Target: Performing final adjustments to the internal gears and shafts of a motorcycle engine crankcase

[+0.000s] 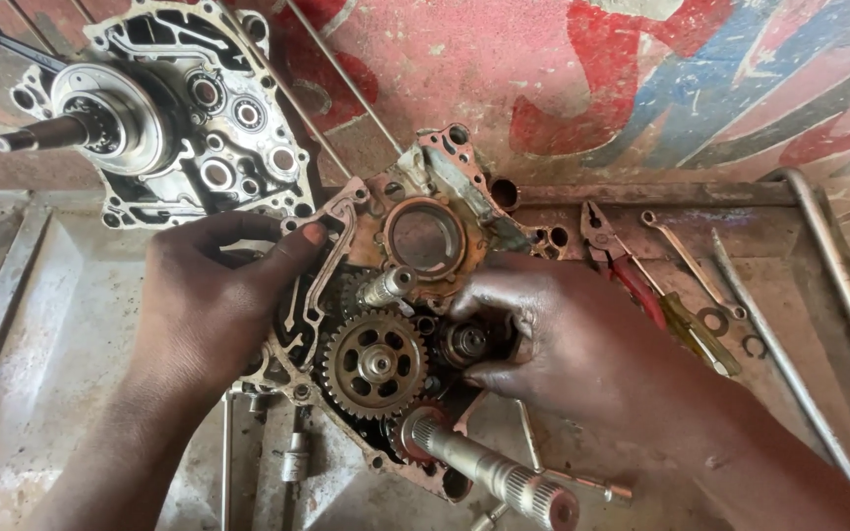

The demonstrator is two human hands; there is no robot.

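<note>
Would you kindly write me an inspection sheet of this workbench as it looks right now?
Surface: grimy metal tray.
Job's things: rusty engine case half with large gear, small gear cluster, splined shaft.
Clutter: second case half with crankshaft, red-handled pliers, screwdriver, spanner, rod.
Grippers: left hand steadies the case edge; right hand fingers the small gear cluster.
Cables: nothing seen.
Surroundings: painted red-and-blue wall.

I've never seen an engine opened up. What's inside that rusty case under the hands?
Inside the rusty case: a big gear, a splined shaft and a round hole. The right hand covers part of a smaller gear.
</note>
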